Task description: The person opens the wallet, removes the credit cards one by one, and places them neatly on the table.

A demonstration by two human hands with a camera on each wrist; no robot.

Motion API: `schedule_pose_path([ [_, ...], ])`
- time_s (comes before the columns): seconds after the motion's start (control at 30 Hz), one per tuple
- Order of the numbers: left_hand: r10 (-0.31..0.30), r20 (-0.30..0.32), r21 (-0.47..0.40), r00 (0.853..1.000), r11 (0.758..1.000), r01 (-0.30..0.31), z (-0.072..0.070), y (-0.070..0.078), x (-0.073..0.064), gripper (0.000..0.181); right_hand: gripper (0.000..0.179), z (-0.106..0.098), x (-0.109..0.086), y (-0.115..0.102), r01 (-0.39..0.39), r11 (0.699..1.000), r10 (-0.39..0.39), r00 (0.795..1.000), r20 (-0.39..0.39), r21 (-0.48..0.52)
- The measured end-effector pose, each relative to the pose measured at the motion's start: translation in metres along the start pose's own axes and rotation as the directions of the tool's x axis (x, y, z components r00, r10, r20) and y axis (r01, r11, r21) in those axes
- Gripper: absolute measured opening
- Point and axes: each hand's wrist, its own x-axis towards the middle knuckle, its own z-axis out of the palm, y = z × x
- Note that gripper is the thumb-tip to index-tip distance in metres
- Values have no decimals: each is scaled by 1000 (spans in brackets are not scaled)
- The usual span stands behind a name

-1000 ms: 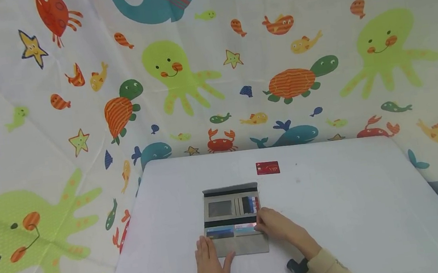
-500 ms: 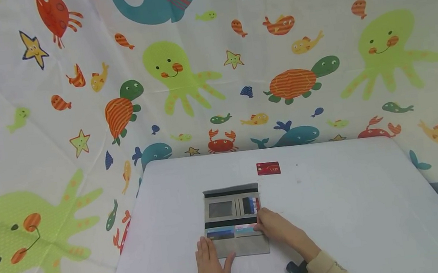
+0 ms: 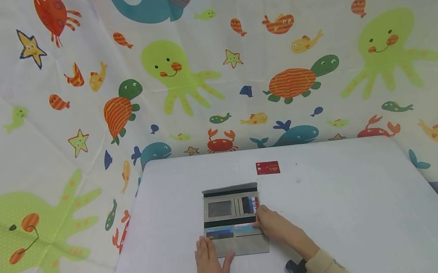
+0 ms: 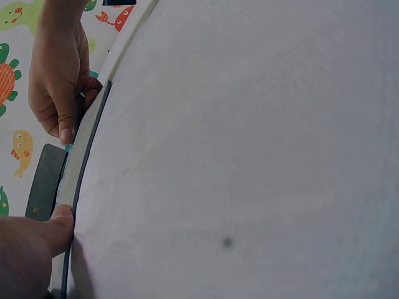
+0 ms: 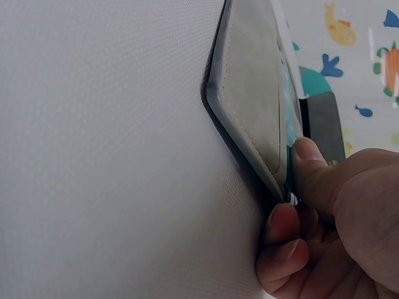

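Note:
An unfolded grey wallet (image 3: 242, 245) lies on the white table. A dark blue card (image 3: 219, 234) and a light blue card (image 3: 245, 229) sit side by side in its lower pockets; several cards (image 3: 250, 204) fill the upper right pockets. My left hand (image 3: 212, 267) rests on the wallet's lower left edge, fingers straight, thumb (image 4: 61, 227) on the bottom edge. At the right edge, my right hand (image 3: 277, 227) pinches the wallet beside the light blue card. In the right wrist view its thumb (image 5: 308, 165) covers part of that card, with curled fingers (image 5: 283, 224) below the edge.
A red VIP card (image 3: 267, 168) lies on the white table (image 3: 355, 211) beyond the wallet. A black device (image 3: 296, 268) is at my right wrist. A curtain (image 3: 212, 78) printed with sea animals hangs behind the table.
The white-topped card with pink lettering in the lower right pocket no longer shows its white strip; light blue shows there now. Both hands have stayed almost in place.

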Motion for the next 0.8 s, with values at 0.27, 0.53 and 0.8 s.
schedule_pose_path([
  [0.27, -2, 10, 2, 1000, 1000, 2, 1, 0, 0, 95, 20, 2, 2, 0, -62, 998, 62, 998, 24, 22],
  [0.53, -15, 29, 0, 999, 1000, 15, -1, 1, 1, 95, 18, 1, -1, 5, -32, 995, 33, 999, -16, 93],
  [0.8, -20, 48, -21, 999, 1000, 21, -4, 3, 2, 94, 16, 3, 0, 12, 4, 993, 1, 999, -43, 120],
])
